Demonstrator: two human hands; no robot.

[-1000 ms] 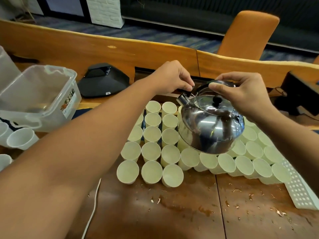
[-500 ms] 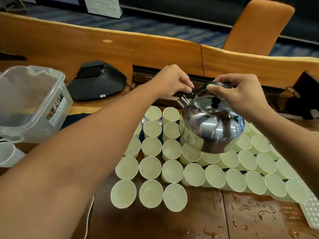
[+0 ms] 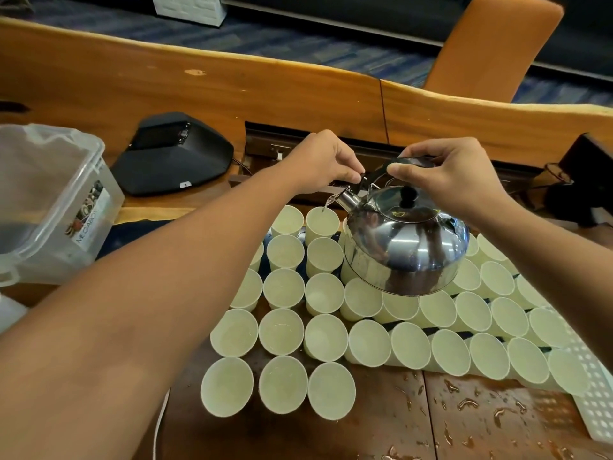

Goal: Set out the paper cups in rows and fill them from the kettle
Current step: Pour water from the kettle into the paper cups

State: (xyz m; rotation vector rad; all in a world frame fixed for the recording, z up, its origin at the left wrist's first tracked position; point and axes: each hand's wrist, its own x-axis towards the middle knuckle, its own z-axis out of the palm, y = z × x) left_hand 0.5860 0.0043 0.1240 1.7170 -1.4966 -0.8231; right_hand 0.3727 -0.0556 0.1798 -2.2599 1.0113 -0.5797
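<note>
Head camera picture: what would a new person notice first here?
A shiny steel kettle, held above the table by the left hand and right hand, pours toward a far cup. Below it stand many paper cups in rows. Spilled drops wet the wooden table at front right.

Kettle (image 3: 406, 247) body covers several paper cups (image 3: 282, 330) in the far rows; count there cannot be told. Left hand (image 3: 326, 161) fingers (image 3: 356, 174) pinch a small dark part above the spout; what it is cannot be told. Clear plastic box (image 3: 56, 200) cut by the left frame edge; label print too small to read. White perforated tray (image 3: 597, 403) at the tabletop's right edge cut by the frame. Water level in cups unreadable.
</note>
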